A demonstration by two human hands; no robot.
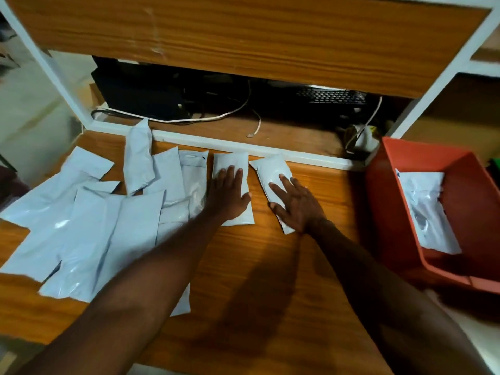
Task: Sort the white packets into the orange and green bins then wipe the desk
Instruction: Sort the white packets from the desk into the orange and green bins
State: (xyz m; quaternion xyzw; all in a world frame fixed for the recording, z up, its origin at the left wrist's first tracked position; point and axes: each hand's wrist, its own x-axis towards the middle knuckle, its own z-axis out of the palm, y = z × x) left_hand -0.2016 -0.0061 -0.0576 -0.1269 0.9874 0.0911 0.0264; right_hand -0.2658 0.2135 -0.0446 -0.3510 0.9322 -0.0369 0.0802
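Note:
Several white packets (89, 226) lie spread over the left half of the wooden desk (243, 280). My left hand (228, 194) rests flat, fingers apart, on a small white packet (230, 162) near the desk's back edge. My right hand (296, 205) lies flat with spread fingers on another small packet (272, 171) just to the right. The orange bin (389, 201) stands at the right of the desk and holds a white packet (424, 209). A sliver of green (495, 169) shows beyond the bin's far side; I cannot tell what it is.
Behind the desk a lower shelf holds a black box (140, 87), a black keyboard (331, 97) and loose cables (189, 119). A white frame rail (243, 147) borders the desk's back edge. A wooden panel (243, 36) overhangs above.

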